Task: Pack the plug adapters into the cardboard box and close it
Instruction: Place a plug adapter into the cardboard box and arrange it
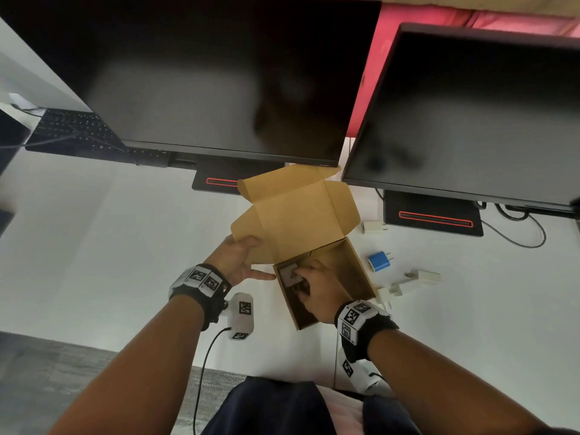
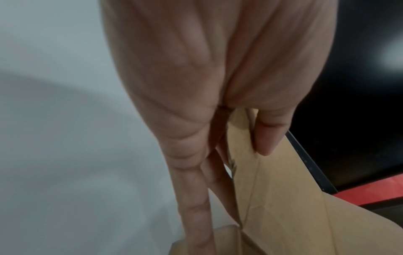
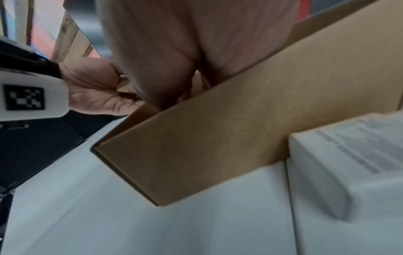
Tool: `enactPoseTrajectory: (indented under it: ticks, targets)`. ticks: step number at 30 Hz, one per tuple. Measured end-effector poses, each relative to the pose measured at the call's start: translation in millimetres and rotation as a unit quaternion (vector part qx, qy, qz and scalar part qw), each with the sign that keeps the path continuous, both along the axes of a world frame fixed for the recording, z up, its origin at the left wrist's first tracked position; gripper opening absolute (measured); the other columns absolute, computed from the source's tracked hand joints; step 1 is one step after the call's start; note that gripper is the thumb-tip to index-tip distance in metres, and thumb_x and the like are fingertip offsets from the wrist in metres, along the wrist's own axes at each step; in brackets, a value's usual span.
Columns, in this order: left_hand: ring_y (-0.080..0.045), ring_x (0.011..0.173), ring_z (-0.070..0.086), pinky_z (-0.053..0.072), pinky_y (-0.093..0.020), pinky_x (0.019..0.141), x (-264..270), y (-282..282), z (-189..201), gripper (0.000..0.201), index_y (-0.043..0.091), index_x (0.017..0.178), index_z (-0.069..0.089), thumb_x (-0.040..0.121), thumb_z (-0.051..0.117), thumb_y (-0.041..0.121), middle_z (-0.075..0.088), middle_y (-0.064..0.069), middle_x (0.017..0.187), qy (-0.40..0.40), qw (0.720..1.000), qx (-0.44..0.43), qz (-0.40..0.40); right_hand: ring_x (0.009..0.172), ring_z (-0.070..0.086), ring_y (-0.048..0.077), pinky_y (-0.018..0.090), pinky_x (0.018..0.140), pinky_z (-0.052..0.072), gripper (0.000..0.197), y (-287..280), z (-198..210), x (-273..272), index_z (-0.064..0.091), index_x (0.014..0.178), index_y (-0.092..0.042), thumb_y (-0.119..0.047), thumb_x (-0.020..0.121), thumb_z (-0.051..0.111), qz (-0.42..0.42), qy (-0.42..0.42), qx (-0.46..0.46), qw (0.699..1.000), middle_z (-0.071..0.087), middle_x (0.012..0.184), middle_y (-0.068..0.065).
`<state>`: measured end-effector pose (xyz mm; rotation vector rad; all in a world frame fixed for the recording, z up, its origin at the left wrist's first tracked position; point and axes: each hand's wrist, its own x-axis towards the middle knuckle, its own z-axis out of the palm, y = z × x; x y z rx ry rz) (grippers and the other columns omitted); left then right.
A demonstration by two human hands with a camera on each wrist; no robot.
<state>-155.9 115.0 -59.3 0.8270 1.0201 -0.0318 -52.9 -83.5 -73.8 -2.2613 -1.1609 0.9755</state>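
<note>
The brown cardboard box lies open on the white desk, its lid tilted up. My left hand pinches the lid's left side flap, thumb on the inside and the other fingers behind it. My right hand reaches into the box's near left corner and grips a grey plug adapter. Right of the box lie a blue adapter and three white adapters. The right wrist view shows the box's outer wall and a white adapter beside it.
Two dark monitors hang over the back of the desk, their stands just behind the box. A keyboard sits at the far left. Cables run at the right. The desk's front edge is near my body.
</note>
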Motion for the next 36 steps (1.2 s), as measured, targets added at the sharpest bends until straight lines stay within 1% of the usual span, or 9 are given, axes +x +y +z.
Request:
enactPoseTrajectory:
  ticks: [4,7,11,17,21,26,29,33,36]
  targets:
    - [-0.045,0.128,0.055,0.057,-0.072,0.08,-7,10,4,0.051,0.021,0.143,0.053,0.096,0.062,0.007,0.056,-0.019,0.142,0.002,1.0,0.015,-0.009,0.129,0.049,0.025,0.036,0.11,0.043,0.052,6,-2,-4,0.054,0.142,-0.018,-0.019,0.091,0.067,0.01,0.042,-0.014,0.999,0.046,0.144,0.005]
    - [-0.046,0.127,0.058,0.055,-0.075,0.085,-21,20,3,0.051,0.023,0.143,0.054,0.095,0.063,0.007,0.058,-0.018,0.141,0.009,1.0,0.011,-0.004,0.13,0.049,0.024,0.035,0.109,0.044,0.055,10,-3,-7,0.05,0.144,-0.022,-0.022,0.092,0.067,0.022,0.065,-0.022,0.997,0.046,0.145,0.004]
    - [-0.046,0.126,0.058,0.051,-0.079,0.088,-31,28,3,0.047,0.023,0.139,0.056,0.096,0.062,0.005,0.059,-0.018,0.141,0.009,1.0,0.016,-0.001,0.132,0.047,0.023,0.038,0.111,0.043,0.059,12,-7,-13,0.046,0.147,-0.026,-0.025,0.092,0.068,0.032,0.08,-0.023,0.996,0.046,0.146,0.003]
    - [-0.045,0.129,0.056,0.054,-0.077,0.085,-26,30,11,0.054,0.022,0.143,0.054,0.091,0.065,0.008,0.056,-0.017,0.143,-0.001,0.999,0.05,-0.021,0.135,0.046,0.024,0.043,0.112,0.043,0.063,16,-11,-13,0.043,0.147,-0.03,-0.029,0.09,0.07,0.04,0.08,-0.029,0.996,0.045,0.147,0.002]
    - [-0.042,0.129,0.056,0.055,-0.075,0.085,-10,31,14,0.046,0.02,0.141,0.054,0.097,0.061,0.007,0.056,-0.018,0.142,0.003,0.998,0.063,-0.026,0.139,0.042,0.026,0.043,0.114,0.039,0.067,19,-10,-4,0.04,0.15,-0.029,-0.032,0.09,0.07,0.028,0.068,-0.033,0.997,0.042,0.152,0.003]
    - [-0.042,0.133,0.052,0.056,-0.074,0.084,15,25,20,0.054,0.022,0.138,0.057,0.086,0.071,0.019,0.054,-0.015,0.145,-0.006,0.996,0.068,-0.05,0.129,0.052,0.022,0.04,0.11,0.045,0.064,15,-9,7,0.047,0.147,-0.022,-0.03,0.088,0.071,0.004,0.054,-0.004,0.999,0.052,0.143,0.0]
    - [-0.038,0.13,0.055,0.055,-0.074,0.088,25,19,21,0.033,0.023,0.126,0.065,0.094,0.067,0.014,0.058,-0.014,0.141,-0.014,0.995,0.078,-0.06,0.126,0.054,0.021,0.033,0.108,0.044,0.058,12,-8,13,0.051,0.142,-0.019,-0.024,0.089,0.072,0.0,0.044,0.011,0.999,0.055,0.141,0.001]
    - [-0.033,0.127,0.063,0.061,-0.057,0.089,26,14,14,0.056,0.014,0.135,0.06,0.082,0.08,0.012,0.066,-0.012,0.135,0.001,0.99,0.111,-0.087,0.135,0.045,0.023,0.034,0.113,0.038,0.062,15,-6,18,0.045,0.147,-0.018,-0.025,0.09,0.07,0.018,0.042,-0.007,0.999,0.044,0.15,0.001]
    - [-0.03,0.125,0.066,0.059,-0.049,0.094,23,6,4,0.059,0.011,0.136,0.059,0.083,0.081,0.002,0.069,-0.011,0.133,0.014,0.988,0.118,-0.1,0.126,0.053,0.019,0.036,0.108,0.045,0.057,13,4,24,0.046,0.145,-0.022,-0.026,0.092,0.068,0.01,0.056,0.013,0.998,0.049,0.145,-0.002]
